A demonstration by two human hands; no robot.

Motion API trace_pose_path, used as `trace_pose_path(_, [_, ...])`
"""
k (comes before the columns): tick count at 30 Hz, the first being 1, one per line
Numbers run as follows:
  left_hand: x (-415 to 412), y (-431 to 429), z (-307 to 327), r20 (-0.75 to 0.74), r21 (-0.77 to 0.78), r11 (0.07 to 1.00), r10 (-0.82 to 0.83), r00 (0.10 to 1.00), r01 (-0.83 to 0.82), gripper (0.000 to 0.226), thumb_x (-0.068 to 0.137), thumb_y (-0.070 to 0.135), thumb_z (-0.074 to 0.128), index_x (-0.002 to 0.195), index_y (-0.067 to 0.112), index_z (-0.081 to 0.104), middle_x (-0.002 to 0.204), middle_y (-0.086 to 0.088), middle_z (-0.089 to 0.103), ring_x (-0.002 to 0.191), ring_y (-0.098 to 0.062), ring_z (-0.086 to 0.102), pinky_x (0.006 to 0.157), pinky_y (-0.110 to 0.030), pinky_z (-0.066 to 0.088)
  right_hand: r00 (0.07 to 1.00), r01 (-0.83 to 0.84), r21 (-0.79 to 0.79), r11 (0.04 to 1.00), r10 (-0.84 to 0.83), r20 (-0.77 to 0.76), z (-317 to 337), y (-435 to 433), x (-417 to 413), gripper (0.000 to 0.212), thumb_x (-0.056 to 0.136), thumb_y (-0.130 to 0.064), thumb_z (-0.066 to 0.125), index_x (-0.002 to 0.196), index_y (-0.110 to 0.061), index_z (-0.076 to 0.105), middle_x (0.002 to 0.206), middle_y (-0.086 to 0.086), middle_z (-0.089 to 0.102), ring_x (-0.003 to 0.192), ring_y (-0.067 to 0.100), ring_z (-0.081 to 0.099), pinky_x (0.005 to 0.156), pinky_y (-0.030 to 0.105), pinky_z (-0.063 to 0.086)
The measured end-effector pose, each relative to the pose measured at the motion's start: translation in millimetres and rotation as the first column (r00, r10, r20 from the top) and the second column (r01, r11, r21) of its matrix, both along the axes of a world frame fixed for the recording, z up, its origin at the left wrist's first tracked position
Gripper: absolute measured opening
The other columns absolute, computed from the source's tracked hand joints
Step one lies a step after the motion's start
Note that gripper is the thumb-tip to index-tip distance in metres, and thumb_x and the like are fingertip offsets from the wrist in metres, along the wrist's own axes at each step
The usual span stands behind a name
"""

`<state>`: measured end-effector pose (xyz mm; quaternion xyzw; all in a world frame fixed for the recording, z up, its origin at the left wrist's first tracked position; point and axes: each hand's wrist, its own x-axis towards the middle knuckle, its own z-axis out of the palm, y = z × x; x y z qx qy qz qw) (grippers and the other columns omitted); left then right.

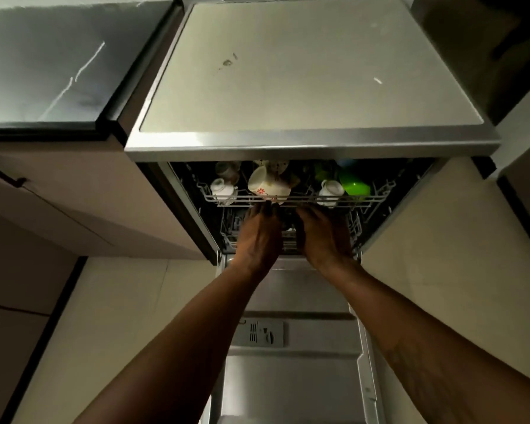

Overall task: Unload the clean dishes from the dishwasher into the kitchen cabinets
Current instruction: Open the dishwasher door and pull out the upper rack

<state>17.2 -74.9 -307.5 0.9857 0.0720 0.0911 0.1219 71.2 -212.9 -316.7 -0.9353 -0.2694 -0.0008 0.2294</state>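
Note:
The dishwasher stands open with its door (291,377) folded down toward me. Its wire upper rack (364,199) holds a cream cup with a red flower (266,183), a small white cup (222,188) on the left, another white cup (331,188) and a green plastic cup (354,185) on the right. My left hand (257,237) reaches forward with its fingertips at the rack's front rail, below the cream cup. My right hand (322,237) stretches beside it, just under the same rail. Neither hand holds anything. The lower rack (231,231) is mostly hidden in shadow behind them.
A steel top (303,71) covers the dishwasher. A dark glossy counter (43,65) lies to the left, above a beige cabinet with a black handle (0,172). A detergent dispenser (262,333) sits in the door. Pale floor (120,316) flanks the door on both sides.

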Motion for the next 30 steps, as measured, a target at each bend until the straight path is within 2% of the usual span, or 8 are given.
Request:
trace_pose_path(2, [30, 5, -7, -0.068, 0.033, 0.999, 0.02, 0.998, -0.018, 0.049, 0.094, 0.019, 0.052, 0.142, 0.008, 0.048, 0.142, -0.014, 0.05, 0.136, -0.03, 0.042, 0.113, -0.038, 0.04, 0.997, -0.029, 0.01, 1.0, 0.03, -0.07, -6, 8, 29, 0.051, 0.096, -0.005, 0.052, 0.147, -0.011, 0.045, 0.151, 0.013, 0.044, 0.138, 0.034, 0.042, 0.114, 0.044, 0.037])
trace_pose_path(5, [58, 10, -20, -0.089, 0.055, 0.997, 0.054, 0.995, -0.049, 0.063, 0.091, 0.036, 0.036, 0.146, 0.004, 0.043, 0.146, -0.016, 0.047, 0.14, -0.032, 0.038, 0.119, -0.04, 0.033, 0.997, -0.03, 0.028, 0.999, 0.027, 0.073, -9, 10, 56, 0.067, 0.094, -0.01, 0.057, 0.155, -0.016, 0.03, 0.156, 0.013, 0.037, 0.144, 0.035, 0.033, 0.118, 0.042, 0.03])
trace_pose_path(7, [65, 11, -25, -0.096, 0.056, 0.998, 0.048, 0.994, -0.043, 0.051, 0.097, 0.03, 0.045, 0.142, 0.007, 0.048, 0.141, -0.015, 0.053, 0.135, -0.032, 0.044, 0.116, -0.042, 0.035, 0.997, -0.069, -0.005, 0.998, 0.069, 0.031, -19, 10, 68, 0.058, 0.099, -0.009, 0.051, 0.154, -0.011, 0.033, 0.154, 0.017, 0.04, 0.142, 0.035, 0.036, 0.119, 0.04, 0.027])
trace_pose_path(11, [73, 14, -31, -0.065, 0.002, 0.997, 0.072, 0.995, -0.072, 0.03, 0.099, 0.011, 0.053, 0.127, 0.008, 0.062, 0.121, -0.017, 0.065, 0.115, -0.035, 0.059, 0.097, -0.04, 0.05, 0.997, -0.065, 0.011, 0.998, 0.065, -0.043, -53, 5, 90, 0.04, 0.101, -0.038, 0.042, 0.123, -0.012, 0.062, 0.119, 0.012, 0.068, 0.104, 0.023, 0.063, 0.102, 0.051, 0.047])
trace_pose_path(14, [72, 13, -29, -0.052, 0.068, 0.995, 0.071, 0.996, -0.067, 0.024, 0.099, 0.012, 0.052, 0.117, 0.013, 0.068, 0.107, -0.012, 0.071, 0.097, -0.033, 0.067, 0.074, -0.036, 0.052, 0.996, -0.045, 0.014, 0.999, 0.046, -0.075, -68, 4, 93, 0.051, 0.096, -0.046, 0.037, 0.121, -0.01, 0.063, 0.119, 0.015, 0.067, 0.109, 0.034, 0.063, 0.098, 0.051, 0.051])
trace_pose_path(19, [45, -1, -17, -0.097, 0.224, 0.974, 0.066, 0.993, -0.043, 0.013, 0.074, 0.007, 0.078, 0.086, 0.012, 0.078, 0.074, -0.01, 0.073, 0.061, -0.033, 0.071, 0.048, -0.031, 0.051, 0.997, 0.082, -0.083, 0.993, -0.083, -0.003, -73, 0, 70, 0.02, 0.098, -0.038, 0.051, 0.108, -0.031, 0.067, 0.107, 0.002, 0.07, 0.102, 0.029, 0.065, 0.089, 0.037, 0.05])
trace_pose_path(25, [-6, -16, -15, -0.195, 0.309, 0.951, 0.027, 0.98, 0.035, 0.027, 0.088, 0.007, 0.063, 0.111, 0.016, 0.075, 0.097, -0.008, 0.076, 0.078, -0.031, 0.073, 0.057, -0.033, 0.053, 0.983, 0.021, -0.164, 0.986, 0.01, 0.184, -50, -34, 10, 0.022, 0.089, -0.028, 0.073, 0.11, -0.023, 0.075, 0.095, 0.005, 0.074, 0.084, 0.035, 0.068, 0.08, 0.042, 0.051])
trace_pose_path(30, [-49, -24, -16, -0.128, 0.267, 0.962, -0.016, 0.992, 0.05, 0.017, 0.069, 0.005, 0.076, 0.084, 0.014, 0.078, 0.069, -0.007, 0.072, 0.052, -0.031, 0.067, 0.042, -0.029, 0.047, 0.97, 0.051, -0.151, 0.987, -0.013, 0.244, -49, -45, -36, 0.018, 0.092, -0.034, 0.066, 0.098, -0.022, 0.078, 0.091, 0.001, 0.075, 0.08, 0.032, 0.068, 0.079, 0.04, 0.05])
